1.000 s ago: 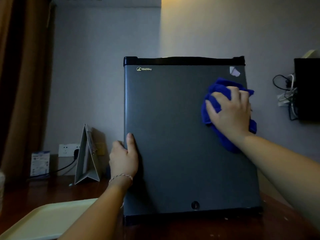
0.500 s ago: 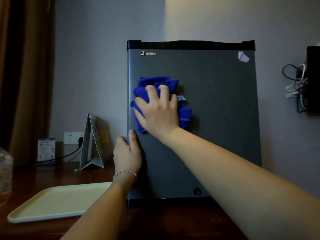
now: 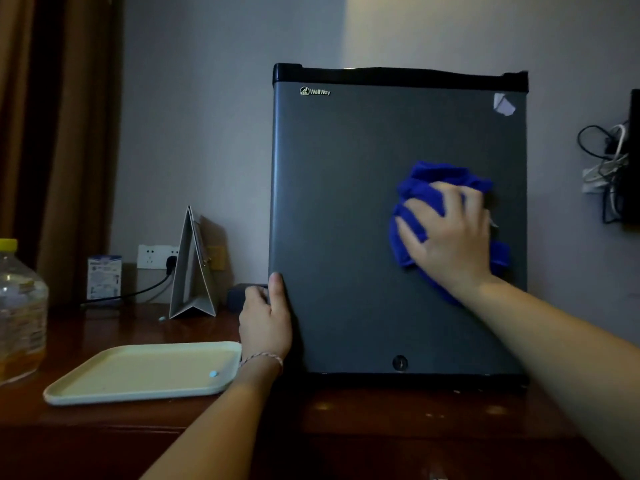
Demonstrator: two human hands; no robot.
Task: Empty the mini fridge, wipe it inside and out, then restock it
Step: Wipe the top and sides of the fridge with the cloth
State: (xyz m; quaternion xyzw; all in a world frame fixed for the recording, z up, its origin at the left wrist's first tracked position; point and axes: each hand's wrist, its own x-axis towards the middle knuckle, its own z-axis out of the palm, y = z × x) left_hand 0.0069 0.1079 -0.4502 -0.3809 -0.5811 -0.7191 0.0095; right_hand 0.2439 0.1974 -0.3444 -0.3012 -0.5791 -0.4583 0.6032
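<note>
A dark grey mini fridge (image 3: 346, 220) with a black top band stands on the wooden desk, its door closed. My right hand (image 3: 450, 237) presses a bunched blue cloth (image 3: 426, 188) flat against the right half of the door, at mid height. My left hand (image 3: 265, 317) grips the door's left edge low down, thumb on the front face, fingers wrapped behind. A bracelet sits on that wrist.
A pale green tray (image 3: 138, 372) lies on the desk (image 3: 381, 417) left of the fridge. A clear bottle with a yellow cap (image 3: 19, 313) stands at the far left. A folded white card stand (image 3: 194, 268), a wall socket with a plugged cable (image 3: 156, 258) and tangled cords (image 3: 606, 168) are behind.
My right hand has swept the blue cloth from the door's left side across to its right side, a little lower. My left hand stays on the left edge.
</note>
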